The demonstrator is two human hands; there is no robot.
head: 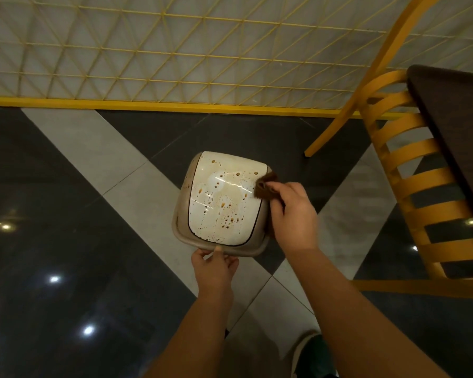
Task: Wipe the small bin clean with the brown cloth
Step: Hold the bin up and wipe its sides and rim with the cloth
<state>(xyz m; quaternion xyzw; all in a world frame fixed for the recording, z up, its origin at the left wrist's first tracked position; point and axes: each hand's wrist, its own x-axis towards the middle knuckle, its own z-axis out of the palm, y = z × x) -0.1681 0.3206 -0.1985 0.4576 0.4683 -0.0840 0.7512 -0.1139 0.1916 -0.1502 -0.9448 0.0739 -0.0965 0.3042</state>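
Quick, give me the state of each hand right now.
Left hand: closed on the near rim of the small bin, steadying it.
Right hand: closed on the brown cloth, pressed at the lid's right edge.

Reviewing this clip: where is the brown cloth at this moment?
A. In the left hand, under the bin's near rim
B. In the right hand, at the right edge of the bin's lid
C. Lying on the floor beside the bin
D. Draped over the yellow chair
B: the right hand grips the brown cloth against the right edge of the spattered lid, while the left hand holds the small bin by its near rim.
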